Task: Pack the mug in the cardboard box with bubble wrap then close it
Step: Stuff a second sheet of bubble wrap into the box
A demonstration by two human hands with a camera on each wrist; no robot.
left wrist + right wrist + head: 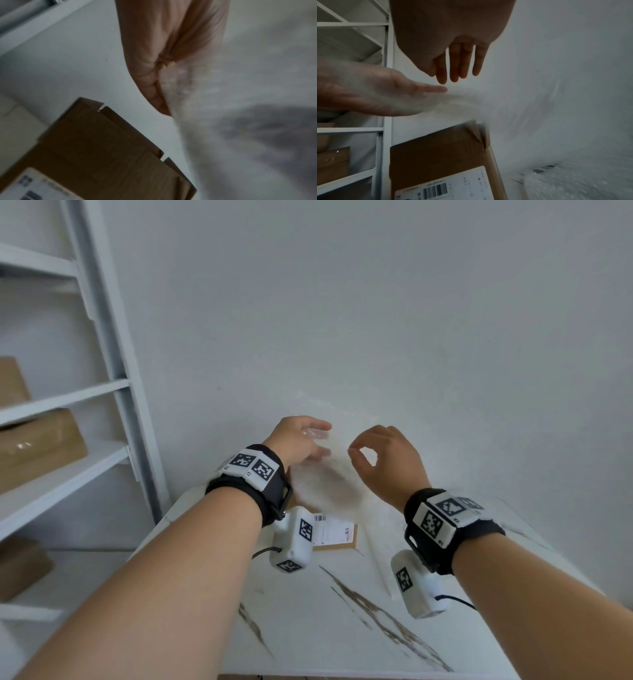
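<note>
A translucent sheet of bubble wrap hangs in the air above the table. My left hand grips its upper left edge between thumb and curled fingers; the bubble wrap falls away to the right. My right hand hovers just right of that edge, its fingers loose and holding nothing. The brown cardboard box with a white label lies on the table below the hands, also seen as the box and the box. No mug shows in any view.
A white shelf unit stands at the left with brown boxes on it. A plain wall is close behind the white marbled table. More bubble wrap lies on the table to the right of the box.
</note>
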